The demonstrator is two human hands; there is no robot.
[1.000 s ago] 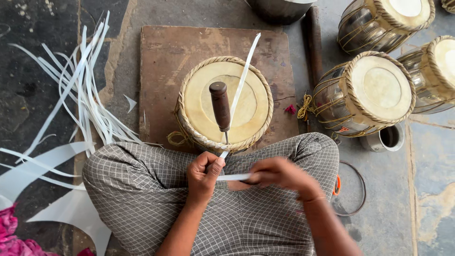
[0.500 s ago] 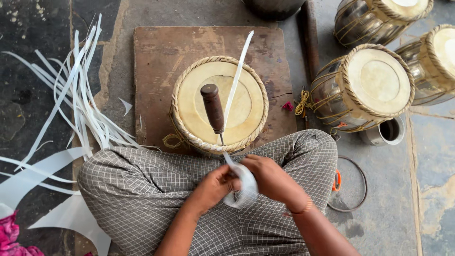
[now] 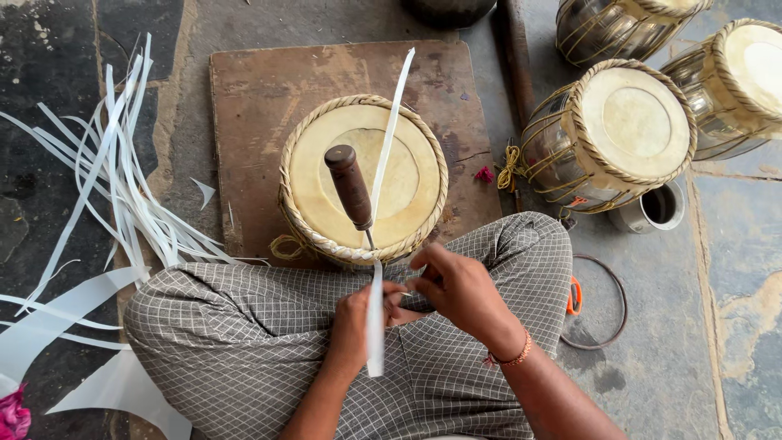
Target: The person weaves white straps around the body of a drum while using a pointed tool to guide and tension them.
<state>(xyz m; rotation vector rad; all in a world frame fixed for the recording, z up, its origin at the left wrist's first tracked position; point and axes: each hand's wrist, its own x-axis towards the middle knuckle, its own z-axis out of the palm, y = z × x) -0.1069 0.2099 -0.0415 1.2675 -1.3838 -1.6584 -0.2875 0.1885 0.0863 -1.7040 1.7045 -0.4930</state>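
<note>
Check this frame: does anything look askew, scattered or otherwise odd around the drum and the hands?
Mostly the loose white strips, which lie scattered in a tangle across the floor on the left rather than bundled. A wooden-handled tool leans tilted over the drum head. Both hands, left hand and right hand, pinch one white strip. No damage shows.

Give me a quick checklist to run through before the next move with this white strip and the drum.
1. Strip held: the left hand grips the white strip over the lap. Ok.
2. Right hand at the strip: close beside it, actual contact cannot tell.
3. Wooden-handled tool stuck at the drum rim, handle leaning over the drumhead, no hand on it. Ok.
4. Drum seated on the wooden board, against the knees. Ok.
5. Spare strips piled on the floor to the left. Ok.
6. Strip threaded through the lacing: cannot tell.
</note>
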